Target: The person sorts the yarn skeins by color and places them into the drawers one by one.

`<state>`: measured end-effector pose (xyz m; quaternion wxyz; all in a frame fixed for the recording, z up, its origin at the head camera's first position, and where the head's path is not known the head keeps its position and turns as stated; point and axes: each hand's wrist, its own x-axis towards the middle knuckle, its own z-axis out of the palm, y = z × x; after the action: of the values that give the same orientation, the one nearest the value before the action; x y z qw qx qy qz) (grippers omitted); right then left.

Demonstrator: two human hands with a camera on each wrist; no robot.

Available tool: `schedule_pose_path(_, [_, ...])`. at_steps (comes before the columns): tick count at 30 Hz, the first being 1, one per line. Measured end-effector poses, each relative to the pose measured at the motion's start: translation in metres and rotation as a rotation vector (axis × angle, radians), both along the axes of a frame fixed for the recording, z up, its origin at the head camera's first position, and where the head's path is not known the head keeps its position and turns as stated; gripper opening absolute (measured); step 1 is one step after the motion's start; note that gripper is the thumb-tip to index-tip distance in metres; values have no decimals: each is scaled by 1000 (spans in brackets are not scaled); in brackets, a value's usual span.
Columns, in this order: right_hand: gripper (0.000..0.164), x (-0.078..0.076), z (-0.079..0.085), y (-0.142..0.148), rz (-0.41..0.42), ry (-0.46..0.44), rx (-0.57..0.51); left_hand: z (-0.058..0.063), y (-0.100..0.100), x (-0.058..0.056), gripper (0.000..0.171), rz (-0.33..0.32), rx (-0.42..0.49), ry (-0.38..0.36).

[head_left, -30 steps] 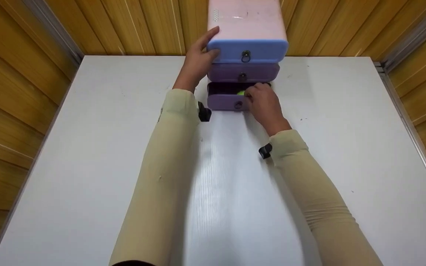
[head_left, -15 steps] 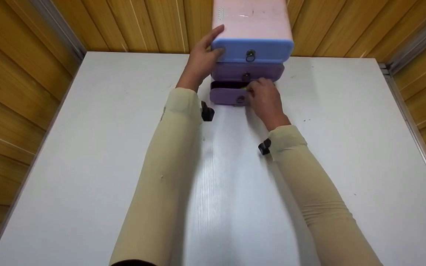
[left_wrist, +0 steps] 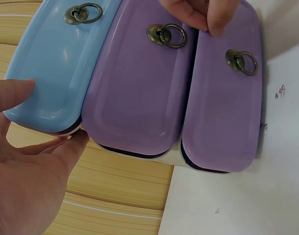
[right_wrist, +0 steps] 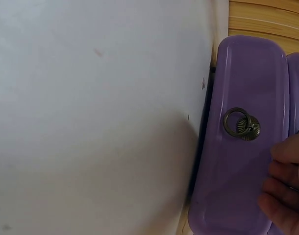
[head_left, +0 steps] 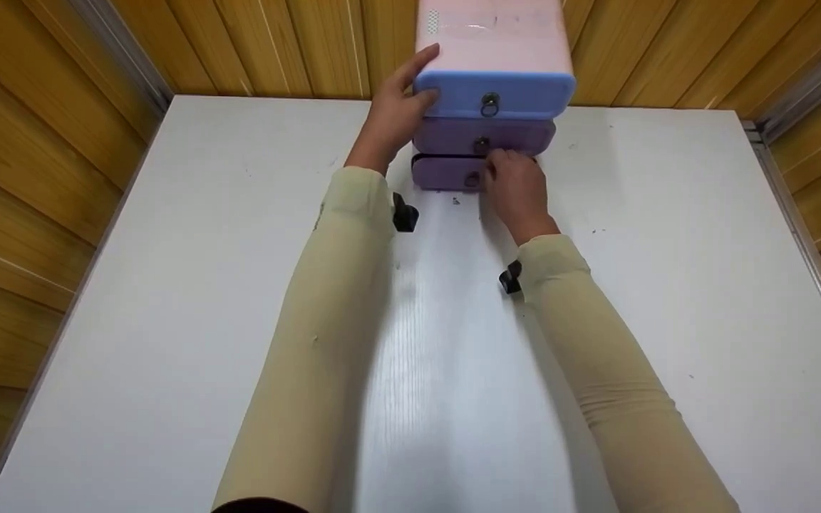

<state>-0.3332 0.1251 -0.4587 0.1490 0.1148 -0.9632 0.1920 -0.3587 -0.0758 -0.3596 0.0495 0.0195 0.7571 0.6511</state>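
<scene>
A small cabinet (head_left: pixel 492 39) has a pink top and three stacked drawers. The top drawer (left_wrist: pixel 59 63) is blue; the middle drawer (left_wrist: pixel 135 88) and bottom drawer (left_wrist: pixel 220 107) are purple, each with a ring pull. My left hand (head_left: pixel 396 114) holds the cabinet's upper left corner, thumb on the blue front and fingers along the side. My right hand (head_left: pixel 517 189) has curled fingers at the upper edge of the bottom drawer, right of its ring pull (right_wrist: pixel 245 125). That drawer stands nearly closed, a thin dark gap along its edge. Its inside is hidden.
The cabinet stands on a white table (head_left: pixel 239 285) near its back edge. Wood-patterned panels (head_left: pixel 296 50) rise behind it and at both sides. Black wrist devices (head_left: pixel 405 214) sit by both sleeves.
The bottom drawer has slid inward, pushed by my right hand; the yellow-green thing seen inside it is now hidden. My left hand keeps its place on the cabinet. The view has shifted slightly.
</scene>
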Motion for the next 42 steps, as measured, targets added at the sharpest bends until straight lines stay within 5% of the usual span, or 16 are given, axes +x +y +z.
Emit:
schedule_pose_path(12, [21,-2,-2,0,-21,-28,49,1,1,0,54,1,-19,11])
schedule_pose_path(29, [23,1,-6,4,-9,-142,-26,1,5,2,53,-10,-40,-9])
schedule_pose_path(37, [19,3,-11,11,44,-173,-66,-1,8,1,54,-12,-17,-48])
schedule_pose_path(42, [23,5,-15,17,76,-208,-73,-4,7,-1,55,-20,-84,-30])
